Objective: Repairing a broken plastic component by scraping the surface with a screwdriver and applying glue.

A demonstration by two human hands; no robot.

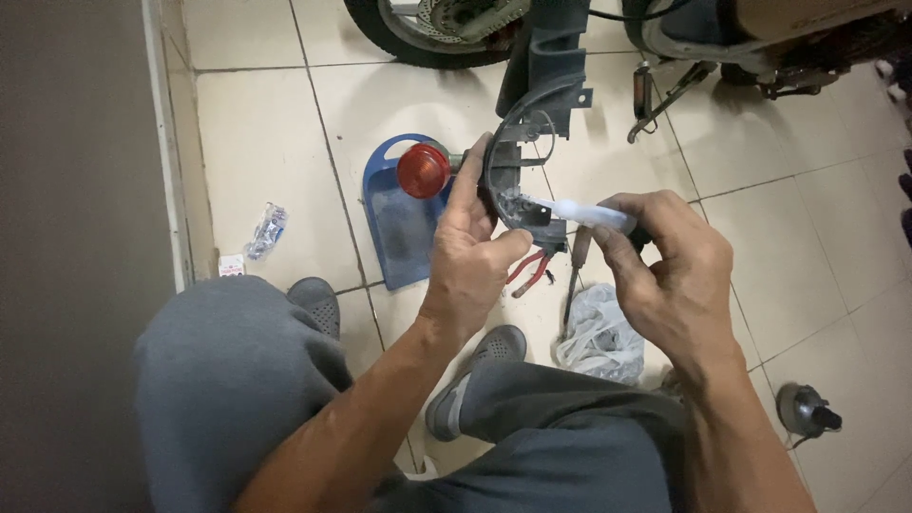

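Observation:
My left hand point(475, 252) grips a dark grey plastic motorbike part point(518, 180) with a curved bracket and a round red lamp lens point(424, 170) on its left side. My right hand point(670, 271) pinches a slim white tube or pen-like tool point(584, 212), its tip touching the inside of the grey part near my left thumb. Both hands are held above my knees, over the tiled floor.
A blue dustpan point(399, 233) lies on the tiles beneath the part. Red-handled pliers point(530, 274) and a screwdriver point(574, 275) lie near a crumpled plastic bag point(598, 332). A motorbike wheel point(427, 28) and frame stand ahead. A small dark bottle point(806, 410) sits right.

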